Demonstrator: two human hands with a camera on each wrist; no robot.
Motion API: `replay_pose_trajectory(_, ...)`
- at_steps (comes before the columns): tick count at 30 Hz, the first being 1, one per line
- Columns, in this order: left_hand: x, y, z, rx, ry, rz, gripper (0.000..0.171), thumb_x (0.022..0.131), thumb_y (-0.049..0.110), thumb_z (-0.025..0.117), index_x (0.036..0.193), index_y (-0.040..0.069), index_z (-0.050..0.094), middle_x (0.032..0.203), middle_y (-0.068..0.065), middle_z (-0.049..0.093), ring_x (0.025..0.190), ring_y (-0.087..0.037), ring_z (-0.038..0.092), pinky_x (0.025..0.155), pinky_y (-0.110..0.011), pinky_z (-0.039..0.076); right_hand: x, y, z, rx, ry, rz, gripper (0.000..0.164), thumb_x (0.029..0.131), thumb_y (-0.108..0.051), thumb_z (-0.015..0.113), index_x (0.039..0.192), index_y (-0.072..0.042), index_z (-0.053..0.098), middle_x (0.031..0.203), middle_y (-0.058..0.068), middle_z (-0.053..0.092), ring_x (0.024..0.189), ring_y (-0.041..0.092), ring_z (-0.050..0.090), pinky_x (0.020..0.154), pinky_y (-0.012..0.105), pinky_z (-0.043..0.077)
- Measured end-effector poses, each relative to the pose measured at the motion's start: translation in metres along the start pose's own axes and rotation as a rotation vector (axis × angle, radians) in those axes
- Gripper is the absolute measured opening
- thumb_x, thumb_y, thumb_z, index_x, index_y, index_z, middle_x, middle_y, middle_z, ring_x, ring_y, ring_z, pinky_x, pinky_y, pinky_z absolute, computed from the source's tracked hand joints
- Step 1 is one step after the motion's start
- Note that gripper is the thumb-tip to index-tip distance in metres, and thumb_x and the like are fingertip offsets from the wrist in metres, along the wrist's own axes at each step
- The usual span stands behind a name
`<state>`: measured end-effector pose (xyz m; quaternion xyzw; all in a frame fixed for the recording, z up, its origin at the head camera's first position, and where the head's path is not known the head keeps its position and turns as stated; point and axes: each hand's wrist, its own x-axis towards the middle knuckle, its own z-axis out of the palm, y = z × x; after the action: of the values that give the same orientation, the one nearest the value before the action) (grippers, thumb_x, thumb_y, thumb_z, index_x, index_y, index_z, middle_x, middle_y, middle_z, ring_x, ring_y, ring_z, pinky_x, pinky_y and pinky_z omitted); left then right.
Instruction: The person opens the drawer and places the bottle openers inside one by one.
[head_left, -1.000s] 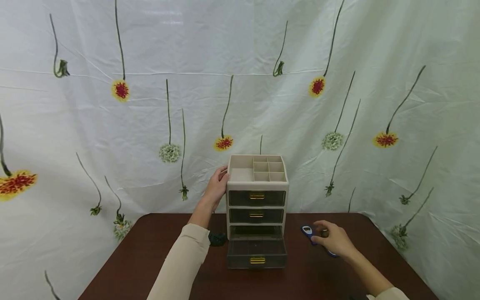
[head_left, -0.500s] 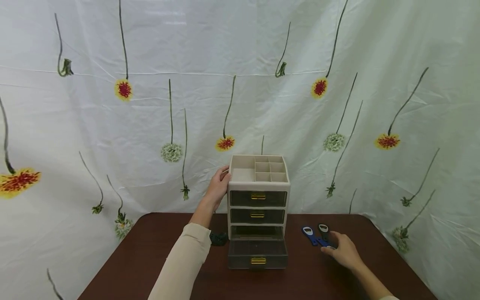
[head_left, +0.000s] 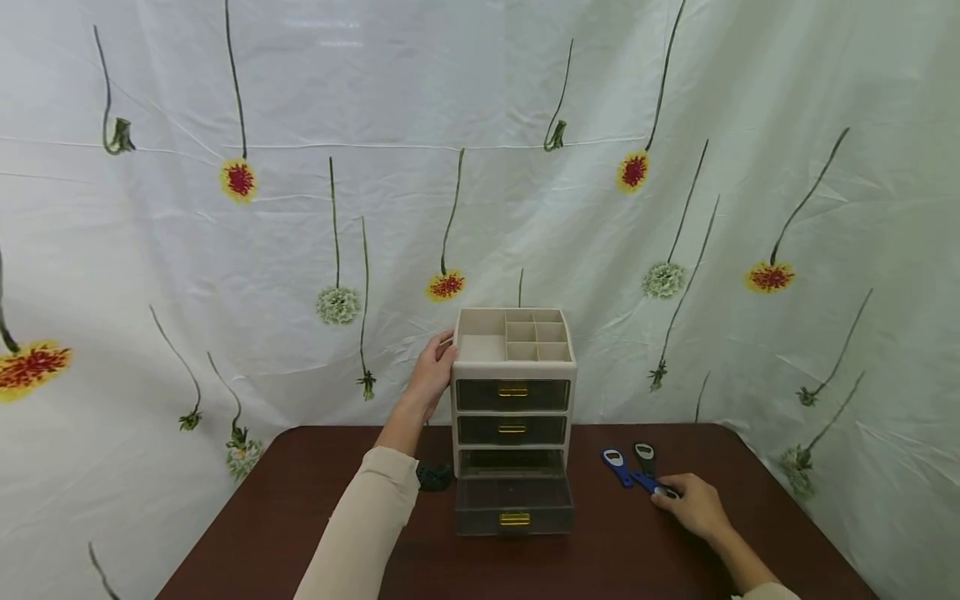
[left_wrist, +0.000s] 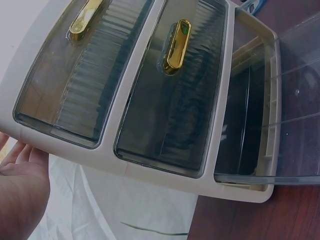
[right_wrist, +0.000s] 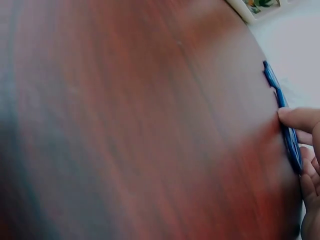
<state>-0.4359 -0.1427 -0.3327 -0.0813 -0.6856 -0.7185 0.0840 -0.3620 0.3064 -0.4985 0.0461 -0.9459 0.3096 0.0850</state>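
A cream drawer unit stands on the table with its bottom drawer pulled out. My left hand rests against the unit's upper left side, its fingers partly hidden by the edge in the left wrist view. On the right, my right hand pinches the near end of a slim blue gadget. In the right wrist view the thumb lies on one face of this blue gadget, with fingers behind it. Beside it lie another blue gadget with an oval display and a black one like it.
Two smoked drawers with gold handles are closed above the pulled-out one. The unit's top holds divided compartments. A dark green object sits left of the unit, partly behind my left arm. A flowered cloth hangs behind the table.
My right hand has moved from above the gadgets down to the right, uncovering the black one, and now pinches the nearer blue gadget. My left hand stays on the unit.
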Motion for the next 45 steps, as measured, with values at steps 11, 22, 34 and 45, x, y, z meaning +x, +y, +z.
replay_pose_trajectory(11, -0.002, -0.002, -0.002, 0.002, -0.012, -0.012, 0.047, 0.113, 0.016, 0.043, 0.159, 0.008, 0.035, 0.161, -0.019, 0.036, 0.144, -0.036, 0.039, 0.114, -0.055, 0.035, 0.003, -0.005, -0.011, 0.068, -0.003, 0.066, 0.032, 0.085, -0.015, 0.083, 0.11, 0.004, 0.076, 0.105, 0.018, 0.073, 0.095, 0.038, 0.067, 0.074, 0.052, 0.055)
replay_pose_trajectory(22, -0.003, -0.001, 0.001, -0.001, -0.014, -0.007, 0.047, 0.113, 0.017, 0.042, 0.159, 0.009, 0.036, 0.16, -0.019, 0.036, 0.143, -0.037, 0.039, 0.114, -0.056, 0.035, 0.014, -0.062, -0.006, 0.1, 0.002, -0.073, 0.032, 0.085, -0.008, 0.081, 0.115, 0.002, 0.077, 0.113, 0.02, 0.071, 0.09, 0.03, 0.067, 0.061, 0.038, 0.053)
replay_pose_trajectory(34, -0.001, 0.001, 0.004, 0.004, 0.008, -0.013, 0.046, 0.113, 0.018, 0.043, 0.158, 0.01, 0.038, 0.159, -0.018, 0.04, 0.141, -0.035, 0.043, 0.114, -0.054, 0.037, 0.017, -0.126, 0.004, 0.1, -0.056, -0.352, 0.028, 0.078, -0.007, 0.083, 0.106, -0.004, 0.08, 0.099, 0.002, 0.068, 0.081, 0.019, 0.059, 0.066, 0.03, 0.049)
replay_pose_trajectory(45, 0.0, 0.001, 0.001, 0.001, 0.001, -0.001, 0.046, 0.113, 0.018, 0.042, 0.159, 0.01, 0.038, 0.159, -0.018, 0.039, 0.142, -0.035, 0.042, 0.114, -0.053, 0.036, 0.023, -0.175, 0.034, 0.062, -0.116, -0.527, 0.03, 0.08, -0.013, 0.085, 0.107, -0.003, 0.08, 0.1, 0.002, 0.069, 0.087, 0.022, 0.062, 0.073, 0.037, 0.054)
